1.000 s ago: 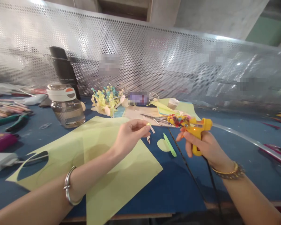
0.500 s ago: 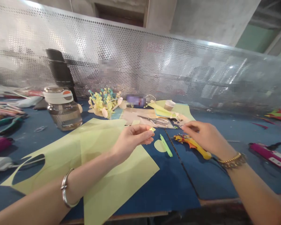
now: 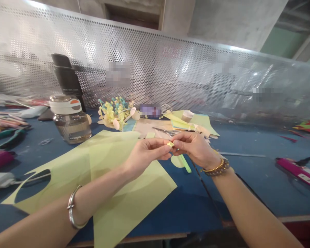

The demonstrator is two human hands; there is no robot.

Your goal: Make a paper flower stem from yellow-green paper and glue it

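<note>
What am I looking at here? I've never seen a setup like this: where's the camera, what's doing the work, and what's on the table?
There is no machine: these are a person's bare hands. Every picture comes from one camera worn on that person's head, looking forward and down.

The left hand pinches a small yellow piece. The right hand meets it there with its fingertips; whether it grips the piece too, I can't tell.

On the blue table lie large yellow-green sheets, under the left forearm, and a green pen-like tool. A clear bottle stands at left, beside a yellow and blue flower-like cluster. A perforated metal screen rises behind.
</note>
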